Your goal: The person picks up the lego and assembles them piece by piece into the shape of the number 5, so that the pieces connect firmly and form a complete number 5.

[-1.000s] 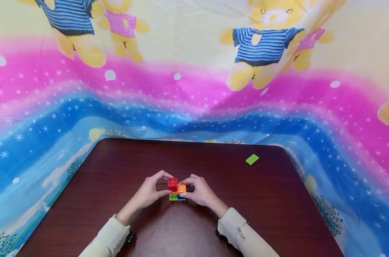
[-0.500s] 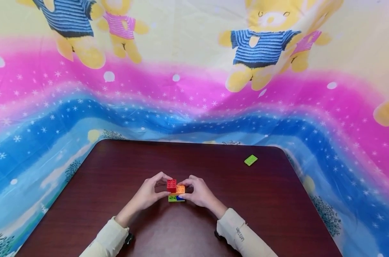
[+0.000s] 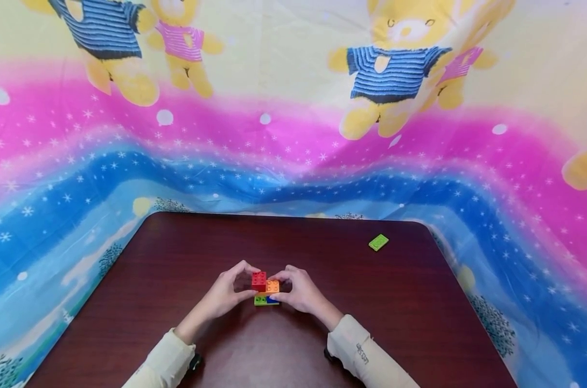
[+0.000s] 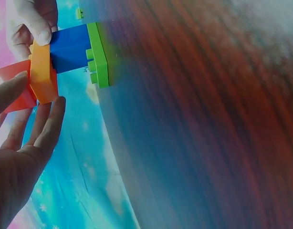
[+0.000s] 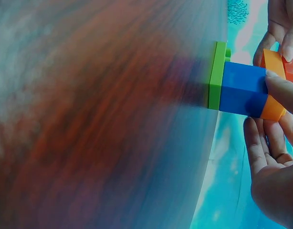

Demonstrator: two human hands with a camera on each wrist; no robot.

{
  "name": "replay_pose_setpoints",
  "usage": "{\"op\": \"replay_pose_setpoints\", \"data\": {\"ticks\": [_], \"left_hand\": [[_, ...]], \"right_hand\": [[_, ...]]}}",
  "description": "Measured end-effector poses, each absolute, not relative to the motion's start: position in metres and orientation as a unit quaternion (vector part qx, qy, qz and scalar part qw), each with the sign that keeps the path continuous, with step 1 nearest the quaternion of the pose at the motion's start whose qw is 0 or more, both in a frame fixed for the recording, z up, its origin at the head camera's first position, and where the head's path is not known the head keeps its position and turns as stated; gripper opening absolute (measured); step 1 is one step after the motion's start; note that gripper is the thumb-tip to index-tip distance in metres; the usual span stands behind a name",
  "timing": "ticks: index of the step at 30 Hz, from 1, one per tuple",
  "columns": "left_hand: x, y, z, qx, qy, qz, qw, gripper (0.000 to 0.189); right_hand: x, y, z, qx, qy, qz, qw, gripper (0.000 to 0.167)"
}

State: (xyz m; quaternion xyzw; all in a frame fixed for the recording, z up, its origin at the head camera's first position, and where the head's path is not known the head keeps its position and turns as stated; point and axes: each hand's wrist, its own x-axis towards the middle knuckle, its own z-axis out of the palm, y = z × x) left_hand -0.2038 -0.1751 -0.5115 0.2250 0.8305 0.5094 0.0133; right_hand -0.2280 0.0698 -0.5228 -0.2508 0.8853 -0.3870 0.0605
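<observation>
Between the hands stands a stack of toy building bricks. A flat green plate [image 4: 99, 57] forms its bottom, and a blue brick [image 5: 242, 88] rises from the plate's right end. On the blue brick lies an orange brick [image 3: 272, 286] that juts out to the left, with a red brick [image 3: 258, 280] on its left part. My left hand [image 3: 228, 288] pinches the red brick from the left, thumb in front, its other fingertips reaching the orange brick's edge. My right hand [image 3: 298, 289] pinches the orange brick from the right, its thumb close to the blue brick's top.
A loose green plate [image 3: 378, 242] lies toward the back right of the dark brown table [image 3: 400, 323]. Behind the table hangs a curtain [image 3: 293, 129] printed with bears and snowflakes, close to the table's far edge.
Both hands keep their grip on the bricks. The whole head view has shifted slightly; the stack looks the same.
</observation>
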Motion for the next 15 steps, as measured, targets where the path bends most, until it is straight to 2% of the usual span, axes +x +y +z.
{"op": "replay_pose_setpoints", "data": {"ticks": [15], "left_hand": [[-0.2036, -0.1750, -0.5140, 0.227, 0.833, 0.504, 0.024, 0.046]], "right_hand": [[-0.2281, 0.0704, -0.5248, -0.251, 0.886, -0.386, 0.056, 0.041]]}}
